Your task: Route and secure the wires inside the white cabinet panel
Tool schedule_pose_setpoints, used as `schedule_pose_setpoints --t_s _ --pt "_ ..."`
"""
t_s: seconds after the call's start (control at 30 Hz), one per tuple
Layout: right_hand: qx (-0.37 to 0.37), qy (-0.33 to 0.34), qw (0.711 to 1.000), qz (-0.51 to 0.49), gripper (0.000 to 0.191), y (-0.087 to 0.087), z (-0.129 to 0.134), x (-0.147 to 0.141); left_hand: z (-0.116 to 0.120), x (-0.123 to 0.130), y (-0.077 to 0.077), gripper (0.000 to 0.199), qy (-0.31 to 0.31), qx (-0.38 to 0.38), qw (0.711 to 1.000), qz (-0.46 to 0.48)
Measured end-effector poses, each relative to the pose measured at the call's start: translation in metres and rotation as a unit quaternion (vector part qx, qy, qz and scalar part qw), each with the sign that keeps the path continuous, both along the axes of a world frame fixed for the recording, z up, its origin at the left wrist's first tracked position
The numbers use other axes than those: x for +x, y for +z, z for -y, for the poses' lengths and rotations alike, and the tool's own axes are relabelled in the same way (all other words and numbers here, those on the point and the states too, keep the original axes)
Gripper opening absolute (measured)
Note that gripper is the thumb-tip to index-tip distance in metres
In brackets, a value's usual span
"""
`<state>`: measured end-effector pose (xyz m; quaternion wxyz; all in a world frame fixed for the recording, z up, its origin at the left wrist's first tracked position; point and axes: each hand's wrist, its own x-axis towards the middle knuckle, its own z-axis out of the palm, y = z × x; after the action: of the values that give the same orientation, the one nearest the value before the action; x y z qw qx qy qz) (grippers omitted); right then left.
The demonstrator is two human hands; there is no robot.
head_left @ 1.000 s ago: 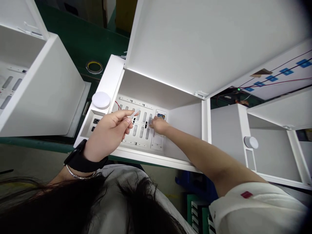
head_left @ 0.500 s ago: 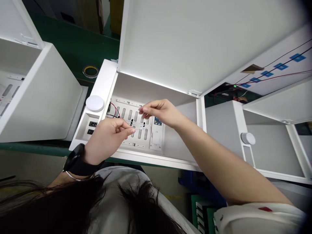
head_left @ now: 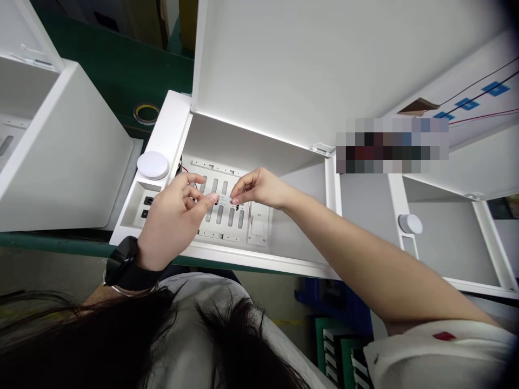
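A white perforated mounting plate (head_left: 223, 208) with rows of oblong slots lies inside an open white cabinet (head_left: 259, 146), whose lid (head_left: 292, 65) stands raised. My left hand (head_left: 176, 216) hovers over the plate's left end, fingers curled around a thin translucent strip, mostly hidden. My right hand (head_left: 259, 189) reaches in from the right, its fingertips pinched together just above the plate and close to my left fingers. Thin red wires (head_left: 250, 212) hang below my right hand. A black watch (head_left: 127, 265) circles my left wrist.
A round white knob (head_left: 153, 165) and black sockets (head_left: 148, 201) sit at the cabinet's left end. Similar white cabinets stand on both sides on a green bench (head_left: 109, 48). A tape roll (head_left: 146, 113) lies behind. A pixelated patch (head_left: 391, 146) covers part of the right.
My right hand has lifted from the plate's right side and moved left, towards my left hand. My left hand has turned, curling its fingers. The view has shifted slightly.
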<state>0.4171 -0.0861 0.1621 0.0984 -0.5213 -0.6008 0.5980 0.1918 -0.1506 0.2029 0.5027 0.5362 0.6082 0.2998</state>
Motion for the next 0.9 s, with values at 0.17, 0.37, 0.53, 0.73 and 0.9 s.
schedule_pose_setpoints --t_s 0.17,0.37,0.53,0.73,0.9 --pt "0.058 0.024 0.952 0.300 0.015 -0.074 -0.011 0.022 0.000 -0.001 -0.001 0.031 -0.017 -0.013 1.000 0.006" --pt "0.145 0.154 0.876 0.433 0.019 -0.120 0.000 0.025 -0.001 -0.003 0.003 0.026 -0.033 -0.049 0.998 0.031" --pt "0.194 0.171 0.876 0.406 0.017 -0.135 0.008 0.019 -0.002 -0.003 0.004 0.023 -0.040 -0.050 0.998 0.028" --pt "0.218 0.104 0.891 0.385 0.012 -0.151 0.008 0.021 -0.004 -0.004 0.004 0.027 -0.045 -0.042 0.998 0.016" --pt "0.242 0.227 0.839 0.431 0.018 -0.151 0.012 0.025 -0.005 -0.004 0.004 0.027 -0.045 -0.040 0.998 0.018"
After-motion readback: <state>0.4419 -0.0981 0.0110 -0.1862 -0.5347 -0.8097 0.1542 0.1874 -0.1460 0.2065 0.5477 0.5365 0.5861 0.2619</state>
